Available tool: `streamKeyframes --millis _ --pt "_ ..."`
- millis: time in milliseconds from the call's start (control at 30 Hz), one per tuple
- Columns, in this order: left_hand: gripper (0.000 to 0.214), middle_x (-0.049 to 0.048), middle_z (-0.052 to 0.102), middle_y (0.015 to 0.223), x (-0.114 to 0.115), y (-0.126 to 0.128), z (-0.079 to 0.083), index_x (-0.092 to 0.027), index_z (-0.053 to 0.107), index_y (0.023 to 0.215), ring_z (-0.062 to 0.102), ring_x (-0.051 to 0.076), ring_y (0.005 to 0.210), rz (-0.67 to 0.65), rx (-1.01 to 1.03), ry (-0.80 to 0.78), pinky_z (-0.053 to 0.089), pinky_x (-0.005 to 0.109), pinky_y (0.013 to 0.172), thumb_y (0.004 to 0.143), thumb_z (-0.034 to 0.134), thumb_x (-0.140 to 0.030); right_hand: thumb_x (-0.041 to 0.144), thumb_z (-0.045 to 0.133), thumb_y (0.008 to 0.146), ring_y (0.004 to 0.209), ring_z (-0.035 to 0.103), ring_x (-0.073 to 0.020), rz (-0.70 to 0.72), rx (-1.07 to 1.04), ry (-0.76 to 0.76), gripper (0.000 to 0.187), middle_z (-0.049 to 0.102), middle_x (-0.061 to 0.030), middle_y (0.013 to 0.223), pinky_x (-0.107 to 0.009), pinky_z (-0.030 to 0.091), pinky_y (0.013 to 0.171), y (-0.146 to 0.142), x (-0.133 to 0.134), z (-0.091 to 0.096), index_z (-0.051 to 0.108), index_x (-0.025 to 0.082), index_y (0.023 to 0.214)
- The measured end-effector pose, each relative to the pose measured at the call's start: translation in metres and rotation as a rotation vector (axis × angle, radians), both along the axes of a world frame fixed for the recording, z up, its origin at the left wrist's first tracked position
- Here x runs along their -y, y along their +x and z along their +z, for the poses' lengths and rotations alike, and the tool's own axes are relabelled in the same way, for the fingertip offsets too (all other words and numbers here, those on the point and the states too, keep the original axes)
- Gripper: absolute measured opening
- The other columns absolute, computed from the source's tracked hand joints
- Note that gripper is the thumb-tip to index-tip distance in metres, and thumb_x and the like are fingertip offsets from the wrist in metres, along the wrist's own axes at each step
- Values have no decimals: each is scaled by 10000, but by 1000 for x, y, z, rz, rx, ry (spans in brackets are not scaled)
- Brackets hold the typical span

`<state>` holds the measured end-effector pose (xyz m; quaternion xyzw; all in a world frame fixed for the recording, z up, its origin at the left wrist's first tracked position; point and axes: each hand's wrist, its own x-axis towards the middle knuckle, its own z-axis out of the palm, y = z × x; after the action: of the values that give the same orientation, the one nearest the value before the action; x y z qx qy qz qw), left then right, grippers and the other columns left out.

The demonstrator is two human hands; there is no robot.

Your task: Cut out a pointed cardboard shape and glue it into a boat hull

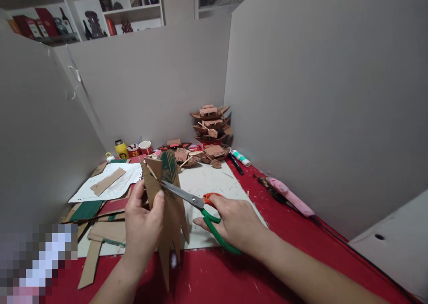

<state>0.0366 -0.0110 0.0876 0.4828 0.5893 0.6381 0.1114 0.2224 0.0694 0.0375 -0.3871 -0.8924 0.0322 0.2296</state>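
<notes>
My left hand (pixel 146 215) pinches a jagged piece of cardboard (pixel 171 219) with the thumb in front. The piece is upright, with pointed strips at its top and bottom and a green printed patch near the top. My right hand (pixel 234 219) grips a pair of scissors (pixel 194 200) with one orange and one green handle. The blades point left and their tips meet the cardboard just above my left thumb. Whether the blades are parted at the tips I cannot tell.
Cardboard scraps (pixel 107 230) and a drawn-on paper (pixel 130 179) lie left on a white board (pixel 214 183). Model boats (pixel 210 125) are stacked behind, near paper cups (pixel 145 147) and a yellow bottle (pixel 121 149). A pink glue gun (pixel 290 196) lies right on the red table (pixel 290 259).
</notes>
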Motion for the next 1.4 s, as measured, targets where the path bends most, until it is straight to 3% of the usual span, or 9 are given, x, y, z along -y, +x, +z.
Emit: streamKeyframes --millis 200,400,833,1100,1200,1400 --pt "258 39 693 961 -2 0 0 -197 618 1037 635 202 889 7 14 -5 486 279 782 799 641 -292 586 456 881 743 697 -286 1 13 11 462 727 -100 869 -326 373 594 -1 3 -1 637 169 965" --pt "308 24 710 948 2 0 4 -198 624 1032 656 187 818 -78 185 -32 517 260 715 758 692 -319 591 455 892 703 692 -257 27 -1 -32 454 733 -77 809 -310 358 587 -3 5 -2 644 181 941" --pt "393 37 725 947 5 3 8 -184 628 1083 674 203 786 -82 252 -60 537 283 689 722 724 -307 694 419 861 691 691 -275 -9 30 -10 573 725 -89 828 -315 322 565 -7 8 -6 632 166 926" --pt "252 -2 708 895 -1 -3 4 -202 615 960 649 158 804 -47 154 -15 508 221 700 726 706 -220 676 415 870 641 672 -271 -36 61 77 567 723 -95 762 -319 296 567 -6 5 -6 653 164 916" --pt "290 2 708 914 -2 -10 5 -202 616 981 646 164 809 -97 217 -56 512 234 698 705 707 -201 667 418 874 625 666 -254 -22 24 127 562 714 -89 723 -316 282 563 -6 2 -8 664 162 894" --pt "340 -13 709 789 -2 -21 15 -176 652 908 627 145 629 -185 382 -157 508 238 603 581 742 -189 651 427 880 624 656 -217 39 -69 209 559 713 -72 718 -308 284 583 -5 -4 -12 675 151 875"
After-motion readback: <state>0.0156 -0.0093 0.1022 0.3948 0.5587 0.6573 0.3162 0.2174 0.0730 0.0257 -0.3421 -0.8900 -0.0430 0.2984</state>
